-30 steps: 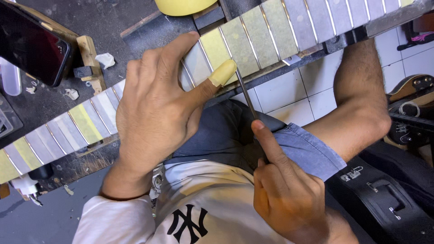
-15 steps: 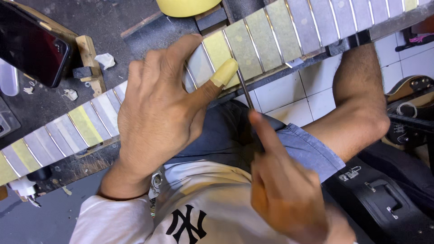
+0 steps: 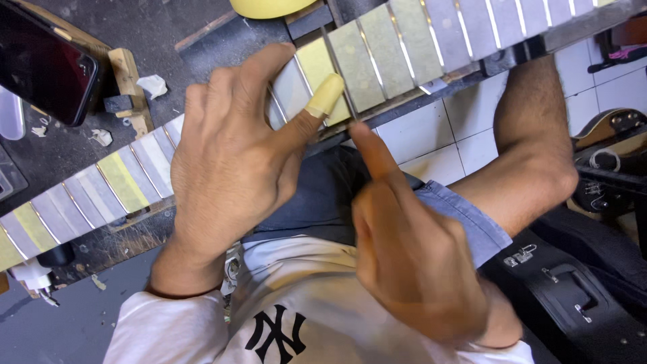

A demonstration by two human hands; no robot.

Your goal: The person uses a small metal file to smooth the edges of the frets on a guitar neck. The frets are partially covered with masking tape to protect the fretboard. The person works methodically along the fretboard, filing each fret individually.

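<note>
1. The left hand (image 3: pixel 232 168) lies spread on a taped guitar neck (image 3: pixel 397 50), pressing it to the bench (image 3: pixel 128 27); its thumb wears a yellow cover.
2. The right hand (image 3: pixel 411 256) is clenched, forefinger pointing at the neck's near edge; any tool is hidden.
3. A phone (image 3: pixel 40 64) lies far left.

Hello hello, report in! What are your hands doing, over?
Left hand pressing on the taped guitar neck, taped thumb at its edge. Right hand pointing a finger at that edge; tool not visible. Nothing blocking.
</note>
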